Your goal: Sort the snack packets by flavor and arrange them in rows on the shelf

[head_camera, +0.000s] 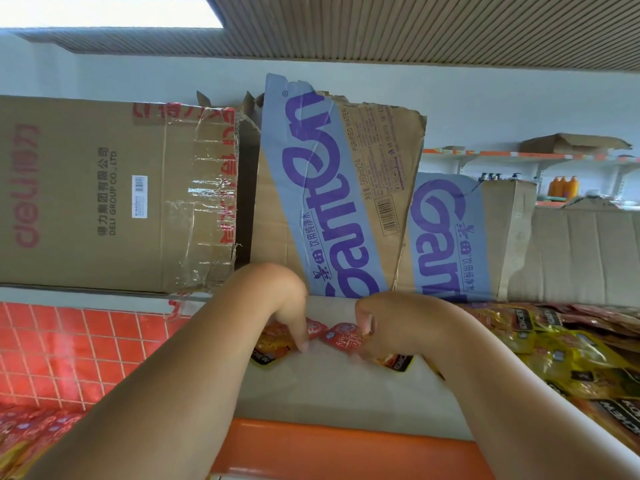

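Note:
Both my hands rest on the white shelf (339, 386), close together. My left hand (280, 303) pinches a red-and-orange snack packet (272, 344) that lies flat on the shelf. Just to its right, my right hand (391, 323) is closed on a second red snack packet (341, 336); its black-and-yellow end sticks out under my palm. The two packets lie side by side, almost touching. A loose heap of yellow snack packets (561, 355) covers the shelf at the right. More red packets (31, 431) lie at the lower left.
Cardboard boxes stand along the back of the shelf: a brown Deli box (104, 192) on the left and two torn Ganten water boxes (332, 188) behind my hands. The shelf has an orange front edge (346, 448). A red tiled surface (69, 348) lies at the left.

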The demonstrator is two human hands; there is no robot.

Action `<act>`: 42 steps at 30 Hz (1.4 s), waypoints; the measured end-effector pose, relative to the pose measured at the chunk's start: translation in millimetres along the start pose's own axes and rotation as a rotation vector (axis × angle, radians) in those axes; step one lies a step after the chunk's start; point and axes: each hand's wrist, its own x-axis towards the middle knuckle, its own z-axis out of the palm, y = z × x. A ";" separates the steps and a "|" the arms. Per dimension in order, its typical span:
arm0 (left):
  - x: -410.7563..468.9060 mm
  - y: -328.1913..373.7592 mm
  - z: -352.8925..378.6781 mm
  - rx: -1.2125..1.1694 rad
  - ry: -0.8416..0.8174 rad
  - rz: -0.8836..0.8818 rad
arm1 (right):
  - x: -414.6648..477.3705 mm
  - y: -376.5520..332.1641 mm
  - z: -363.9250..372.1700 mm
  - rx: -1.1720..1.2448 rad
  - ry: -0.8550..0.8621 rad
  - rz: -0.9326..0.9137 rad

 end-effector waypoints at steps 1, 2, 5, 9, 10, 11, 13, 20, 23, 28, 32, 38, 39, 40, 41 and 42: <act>-2.0 0.5 0.1 0.010 0.006 0.011 | -0.9 -0.2 -0.8 0.002 0.001 0.001; -3.9 1.6 0.0 0.028 0.015 0.021 | -1.7 -0.5 -1.2 0.010 0.007 -0.003; -8.2 4.2 0.4 0.065 0.045 0.027 | -4.1 -0.6 -2.0 0.011 0.026 -0.020; -11.9 -2.9 12.5 -0.067 0.145 0.035 | -4.8 0.8 -3.4 -0.023 0.025 -0.049; -15.0 -5.8 17.3 -0.080 0.198 0.045 | -4.6 1.0 -3.4 -0.031 0.026 -0.060; -18.8 -8.9 22.6 -0.084 0.251 0.055 | -4.2 0.8 -3.3 -0.042 0.026 -0.071; -29.4 -14.6 33.2 -0.117 0.361 0.067 | -3.8 0.3 -3.4 -0.069 0.035 -0.102; -94.8 -39.0 57.1 -0.303 0.859 0.092 | -7.0 0.2 -8.7 0.074 0.327 -0.182; -129.1 -56.0 62.6 -0.311 1.026 0.100 | -13.0 -15.2 -14.8 0.172 0.563 -0.283; -182.9 -101.0 78.9 -0.288 1.144 0.028 | -32.6 -79.1 -15.9 0.241 0.726 -0.463; -218.5 -147.9 94.7 -0.305 1.162 0.000 | -42.6 -150.6 -5.3 0.283 0.756 -0.553; -281.7 -242.4 136.4 -0.327 1.220 -0.045 | -49.4 -272.7 27.2 0.438 0.780 -0.603; -293.3 -261.2 145.2 -0.335 1.223 -0.063 | -50.9 -295.2 33.4 0.454 0.772 -0.611; -304.7 -279.8 154.1 -0.342 1.227 -0.084 | -52.8 -317.8 40.1 0.461 0.769 -0.620; -315.5 -298.0 162.3 -0.347 1.228 -0.103 | -55.0 -339.6 46.9 0.466 0.769 -0.629; -326.2 -315.4 170.1 -0.349 1.227 -0.121 | -57.4 -360.7 53.6 0.476 0.773 -0.641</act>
